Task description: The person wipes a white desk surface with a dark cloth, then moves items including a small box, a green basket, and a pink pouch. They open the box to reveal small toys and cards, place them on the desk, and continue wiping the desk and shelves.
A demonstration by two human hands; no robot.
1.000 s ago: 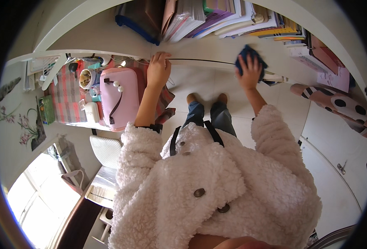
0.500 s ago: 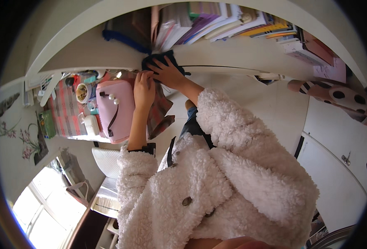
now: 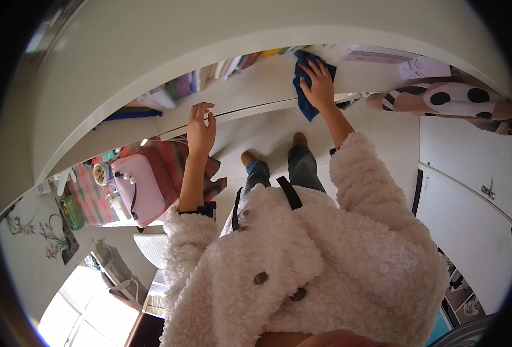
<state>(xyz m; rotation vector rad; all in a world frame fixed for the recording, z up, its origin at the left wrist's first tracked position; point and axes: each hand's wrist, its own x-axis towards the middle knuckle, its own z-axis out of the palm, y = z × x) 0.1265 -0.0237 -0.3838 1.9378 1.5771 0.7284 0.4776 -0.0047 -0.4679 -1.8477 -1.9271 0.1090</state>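
Here, the right hand [image 3: 318, 88] lies over a dark blue cloth [image 3: 303, 95], fingers spread and not visibly clenched; the cloth rests on the shelf [image 3: 250, 91], right of its middle, one corner hanging past the front edge. The left hand [image 3: 200, 132], fingers loosely bent around nothing, is near that edge. Good handling would call for even palm pressure, the hanging corner folded under, and clearance from the books [image 3: 207, 74].
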